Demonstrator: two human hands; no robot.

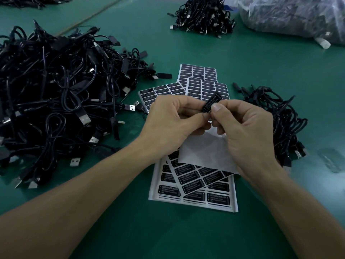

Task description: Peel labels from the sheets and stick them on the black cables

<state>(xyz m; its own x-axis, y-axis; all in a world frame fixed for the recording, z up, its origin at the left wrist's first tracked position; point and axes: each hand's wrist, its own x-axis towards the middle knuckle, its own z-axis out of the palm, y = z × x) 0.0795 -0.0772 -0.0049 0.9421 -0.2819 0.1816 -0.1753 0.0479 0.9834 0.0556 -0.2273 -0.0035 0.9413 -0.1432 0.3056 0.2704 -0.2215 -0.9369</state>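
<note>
Both hands meet over the middle of the green table. My left hand (pixel 173 118) and my right hand (pixel 242 128) together pinch a small black controller piece (pixel 211 102) that bears an "LED CONTROLLER" label. A white, partly peeled backing sheet (pixel 207 152) hangs beneath my hands; which hand holds it is hidden. Label sheets (pixel 194 186) with black labels lie under my wrists, and more label sheets (pixel 201 81) lie beyond my hands. A big heap of black cables (pixel 56 94) fills the left side.
A smaller pile of black cables (pixel 276 120) lies at the right by my right hand. Another cable pile (pixel 203 15) sits at the far middle, beside a clear plastic bag of cables (pixel 298 15) at the top right. Green table mat (pixel 149 230) shows in front.
</note>
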